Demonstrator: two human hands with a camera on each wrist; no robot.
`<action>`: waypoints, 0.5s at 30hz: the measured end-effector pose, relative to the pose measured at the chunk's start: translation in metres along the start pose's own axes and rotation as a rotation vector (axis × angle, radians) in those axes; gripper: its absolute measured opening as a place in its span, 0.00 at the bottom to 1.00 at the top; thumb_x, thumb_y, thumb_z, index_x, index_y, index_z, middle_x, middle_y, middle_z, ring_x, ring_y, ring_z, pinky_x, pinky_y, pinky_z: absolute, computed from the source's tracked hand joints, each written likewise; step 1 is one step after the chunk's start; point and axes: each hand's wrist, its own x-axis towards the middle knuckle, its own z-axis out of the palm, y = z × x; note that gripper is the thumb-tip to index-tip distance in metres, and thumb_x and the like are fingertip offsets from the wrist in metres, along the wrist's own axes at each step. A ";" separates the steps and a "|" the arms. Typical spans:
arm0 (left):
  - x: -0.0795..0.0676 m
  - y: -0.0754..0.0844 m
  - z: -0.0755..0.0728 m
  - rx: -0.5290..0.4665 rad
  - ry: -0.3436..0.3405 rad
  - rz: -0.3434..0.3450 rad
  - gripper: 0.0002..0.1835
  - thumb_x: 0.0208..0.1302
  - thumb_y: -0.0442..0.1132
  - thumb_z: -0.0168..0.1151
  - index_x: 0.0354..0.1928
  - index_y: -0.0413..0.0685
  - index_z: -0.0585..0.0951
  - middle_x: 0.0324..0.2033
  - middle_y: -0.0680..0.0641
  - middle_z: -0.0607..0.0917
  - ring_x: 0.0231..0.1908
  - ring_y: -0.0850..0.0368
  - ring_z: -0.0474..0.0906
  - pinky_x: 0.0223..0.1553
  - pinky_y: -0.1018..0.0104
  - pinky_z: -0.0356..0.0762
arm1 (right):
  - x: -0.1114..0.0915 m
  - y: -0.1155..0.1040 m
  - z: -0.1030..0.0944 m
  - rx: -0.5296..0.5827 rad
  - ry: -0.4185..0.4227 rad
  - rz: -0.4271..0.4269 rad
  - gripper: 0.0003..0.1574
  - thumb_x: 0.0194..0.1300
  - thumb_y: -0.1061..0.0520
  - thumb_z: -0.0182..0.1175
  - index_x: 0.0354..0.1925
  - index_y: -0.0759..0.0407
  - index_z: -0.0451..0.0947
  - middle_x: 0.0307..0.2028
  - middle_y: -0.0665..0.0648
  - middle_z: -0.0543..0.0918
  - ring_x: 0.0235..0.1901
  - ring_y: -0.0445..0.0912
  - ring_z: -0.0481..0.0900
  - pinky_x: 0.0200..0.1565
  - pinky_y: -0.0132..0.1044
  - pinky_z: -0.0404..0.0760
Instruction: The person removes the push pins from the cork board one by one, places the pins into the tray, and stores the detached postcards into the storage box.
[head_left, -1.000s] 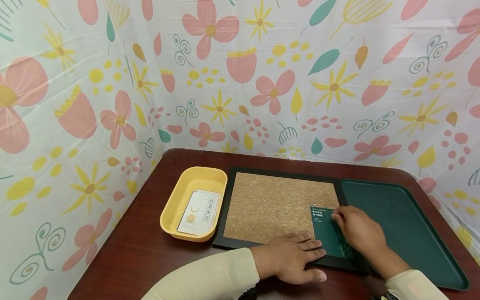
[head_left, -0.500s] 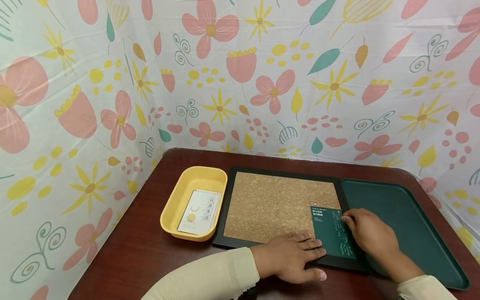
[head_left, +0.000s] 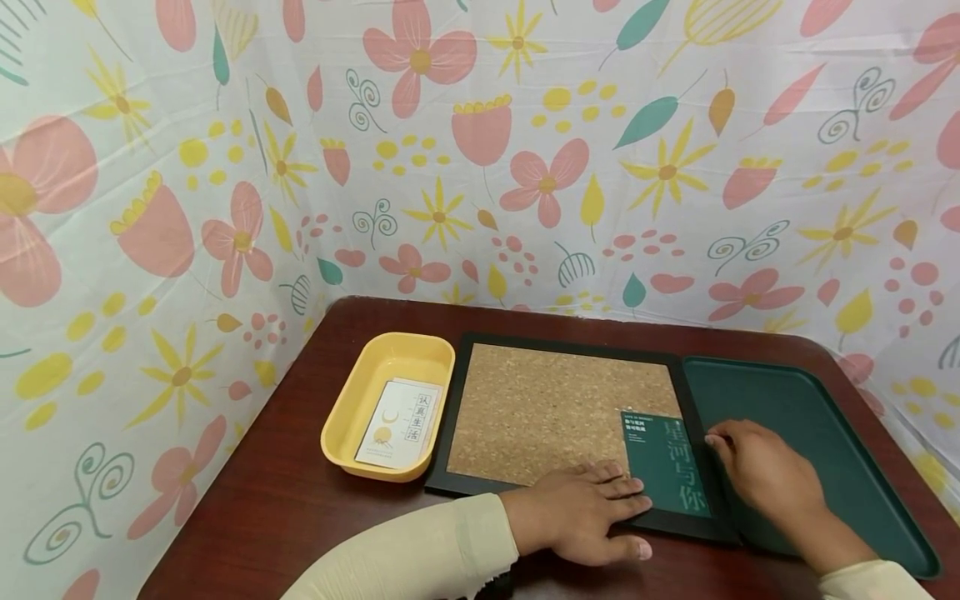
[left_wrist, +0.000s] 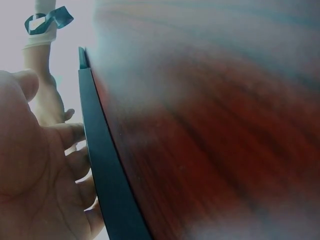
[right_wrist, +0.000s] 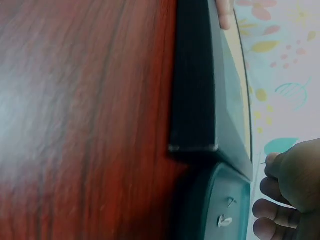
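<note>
Two hands work at the black-framed cork board (head_left: pixel 540 408): the left hand (head_left: pixel 581 521) presses flat beside the dark green card (head_left: pixel 665 462) at the board's near right corner; the right hand (head_left: pixel 761 475), fingers curled, pinches a small pin over the green plastic tray (head_left: pixel 825 417).

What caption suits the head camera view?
Left hand presses a green card on a cork board; right hand over a green tray.

Right hand (head_left: pixel 761 479) slid rightward off green card (head_left: pixel 666 464), now over green tray (head_left: pixel 832 433); card's white characters uncovered.
</note>
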 end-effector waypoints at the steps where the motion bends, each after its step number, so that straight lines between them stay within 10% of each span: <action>1: 0.000 0.000 0.000 0.001 -0.001 0.000 0.32 0.74 0.73 0.22 0.76 0.85 0.38 0.75 0.76 0.35 0.74 0.75 0.25 0.74 0.69 0.38 | 0.000 0.001 0.000 -0.004 -0.004 0.005 0.10 0.73 0.55 0.63 0.44 0.61 0.84 0.36 0.59 0.83 0.35 0.57 0.83 0.31 0.55 0.80; 15: 0.000 0.000 0.000 0.001 0.000 -0.003 0.31 0.74 0.73 0.22 0.76 0.86 0.37 0.75 0.77 0.35 0.74 0.75 0.25 0.74 0.69 0.36 | -0.004 0.020 -0.002 -0.001 -0.079 0.064 0.12 0.73 0.55 0.63 0.46 0.62 0.85 0.40 0.63 0.84 0.40 0.62 0.82 0.35 0.58 0.80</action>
